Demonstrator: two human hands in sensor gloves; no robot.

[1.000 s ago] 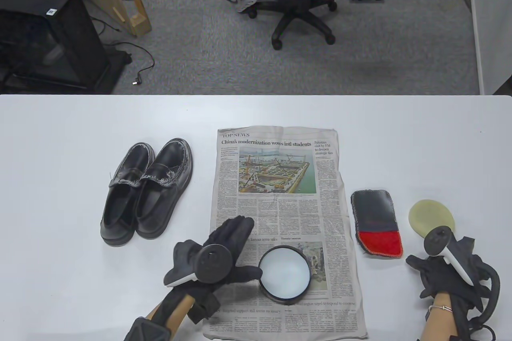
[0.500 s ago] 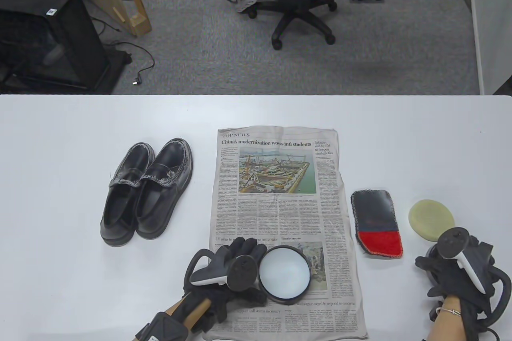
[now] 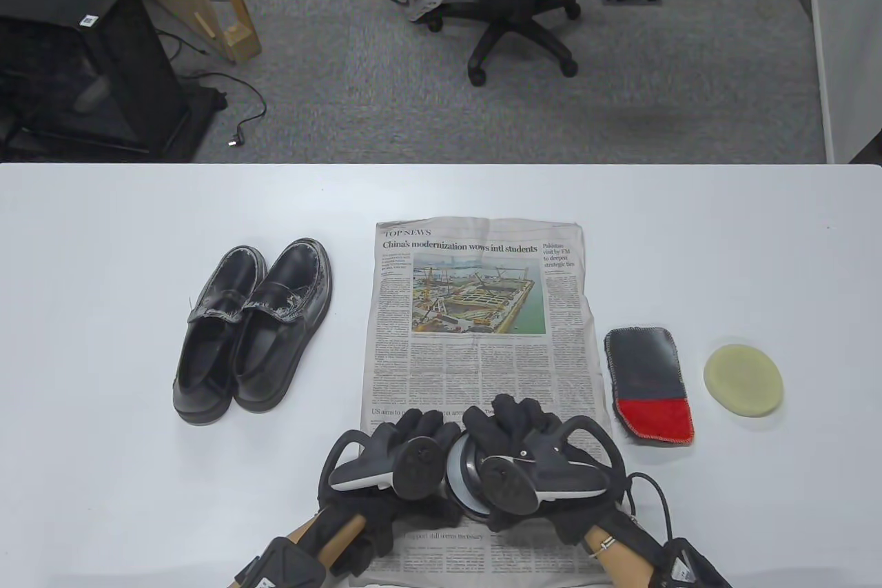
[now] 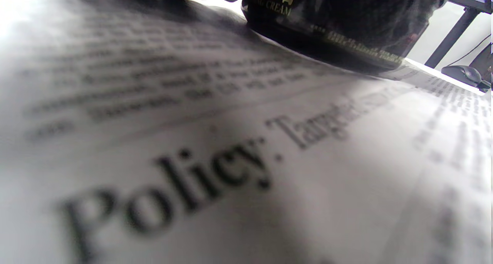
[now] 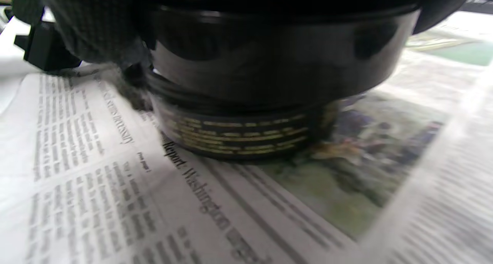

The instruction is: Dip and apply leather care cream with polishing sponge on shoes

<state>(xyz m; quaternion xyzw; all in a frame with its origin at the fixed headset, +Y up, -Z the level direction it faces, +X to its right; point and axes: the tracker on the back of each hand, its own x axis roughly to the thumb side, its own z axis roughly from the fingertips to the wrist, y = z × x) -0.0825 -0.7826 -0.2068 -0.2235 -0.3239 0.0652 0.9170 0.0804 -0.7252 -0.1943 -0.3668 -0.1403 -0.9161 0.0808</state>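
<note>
The round black cream jar (image 3: pixel 460 478) stands on the newspaper (image 3: pixel 475 353) near the table's front edge, mostly covered by both gloved hands. My left hand (image 3: pixel 422 435) grips its left side, fingers curled round the wall. My right hand (image 3: pixel 515 424) lies over the top, fingers curled round the lid. The right wrist view shows the jar (image 5: pixel 238 133) up close, its wide lid (image 5: pixel 277 52) under my glove. In the left wrist view the jar (image 4: pixel 331 36) sits at the top edge. The yellow polishing sponge (image 3: pixel 743 371) lies at the right. A pair of black loafers (image 3: pixel 251 329) stands at the left.
A black and red polishing cloth (image 3: pixel 648 382) lies between the newspaper and the sponge. The white table (image 3: pixel 103 236) ends at a far edge, with grey carpet, an office chair (image 3: pixel 510 2) and a black case (image 3: pixel 76 64) beyond it.
My right hand left the sponge's side and swung left onto the jar's lid. My left hand closed round the jar's left side and has stayed there.
</note>
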